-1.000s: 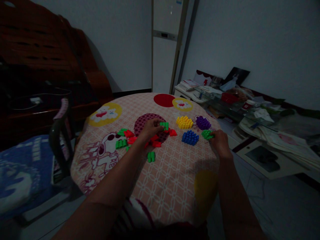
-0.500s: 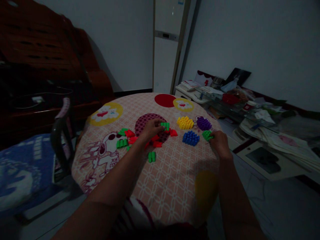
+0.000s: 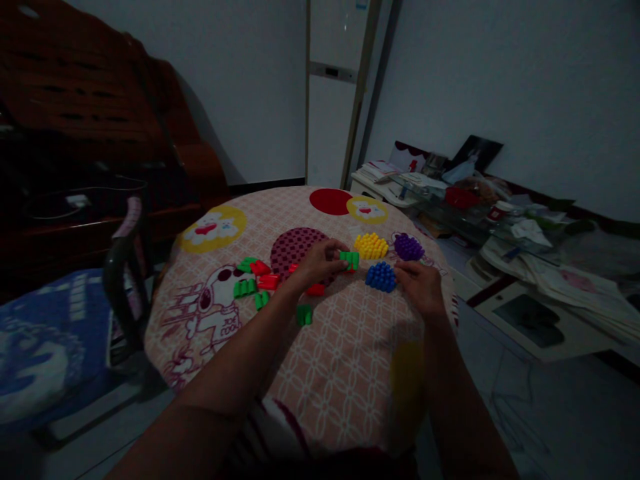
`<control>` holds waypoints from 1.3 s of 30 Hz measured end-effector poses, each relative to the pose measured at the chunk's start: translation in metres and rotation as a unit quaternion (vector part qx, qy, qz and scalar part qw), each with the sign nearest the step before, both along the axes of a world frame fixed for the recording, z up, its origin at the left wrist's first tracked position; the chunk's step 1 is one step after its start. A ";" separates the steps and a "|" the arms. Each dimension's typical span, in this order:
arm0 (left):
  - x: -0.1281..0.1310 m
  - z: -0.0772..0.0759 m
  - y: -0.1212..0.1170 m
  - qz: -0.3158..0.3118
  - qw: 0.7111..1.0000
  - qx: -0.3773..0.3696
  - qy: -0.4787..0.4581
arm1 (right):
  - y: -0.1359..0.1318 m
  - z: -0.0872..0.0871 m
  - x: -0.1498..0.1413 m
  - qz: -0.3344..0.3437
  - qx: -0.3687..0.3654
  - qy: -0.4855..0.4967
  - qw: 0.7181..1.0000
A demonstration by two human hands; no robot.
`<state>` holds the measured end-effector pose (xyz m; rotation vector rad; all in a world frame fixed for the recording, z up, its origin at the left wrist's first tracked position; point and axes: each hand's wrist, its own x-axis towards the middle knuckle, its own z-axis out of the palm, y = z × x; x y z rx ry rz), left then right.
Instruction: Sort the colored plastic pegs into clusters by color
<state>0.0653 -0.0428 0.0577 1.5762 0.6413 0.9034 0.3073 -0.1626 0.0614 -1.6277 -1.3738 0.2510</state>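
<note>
My left hand (image 3: 323,261) reaches over the middle of the table, its thumb and fingers closed on a green ridged toy block (image 3: 350,258). A bit of red shows right beneath that block. My right hand (image 3: 421,285) has its fingers pinched at the right edge of a cluster of blue blocks (image 3: 381,277); whatever is between the fingertips is hidden. Behind the blue cluster lie clusters of yellow blocks (image 3: 371,246) and purple blocks (image 3: 408,247). Loose red blocks (image 3: 269,282) and green blocks (image 3: 245,288) are scattered left of my left hand, partly covered by my forearm. One green block (image 3: 304,315) lies nearer me.
A patterned cloth covers the round table (image 3: 340,373). On the left are a chair (image 3: 127,267) with a blue seat and a wooden bench (image 3: 100,133). A cluttered glass-topped cabinet (image 3: 450,200) runs along the right wall. A tall white unit (image 3: 330,113) stands behind.
My left hand has moved right with the green block. My right hand has moved left to the blue cluster, and the green blocks by its fingertips are out of sight.
</note>
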 end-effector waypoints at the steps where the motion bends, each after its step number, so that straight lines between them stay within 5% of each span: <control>1: 0.002 0.003 -0.005 -0.010 1.000 -0.004 0.002 | 0.001 -0.003 -0.015 0.037 -0.008 0.041 0.998; 4: 0.005 0.010 -0.016 -0.016 0.999 -0.021 0.017 | 0.004 -0.014 -0.053 0.106 0.002 0.085 0.991; 8: 0.005 0.015 -0.021 -0.031 0.997 -0.071 0.017 | 0.005 -0.023 -0.074 0.126 0.069 0.025 0.989; 14: 0.007 0.013 -0.021 -0.080 0.987 -0.141 0.018 | 0.000 -0.021 -0.070 0.105 0.165 -0.130 0.972; 19: 0.010 0.008 -0.022 -0.127 0.981 -0.143 0.024 | -0.006 -0.019 -0.054 0.059 0.199 -0.155 0.966; 28: -0.009 0.002 0.000 -0.020 0.991 -0.132 0.014 | -0.030 -0.032 0.062 -0.187 0.072 -0.153 0.968; 32: -0.010 0.003 0.000 -0.023 0.993 -0.116 0.020 | -0.033 -0.036 0.094 -0.219 -0.017 -0.211 0.952; 39: -0.008 0.001 -0.002 -0.037 0.992 -0.118 0.022 | -0.025 -0.040 0.099 -0.197 -0.106 -0.263 0.938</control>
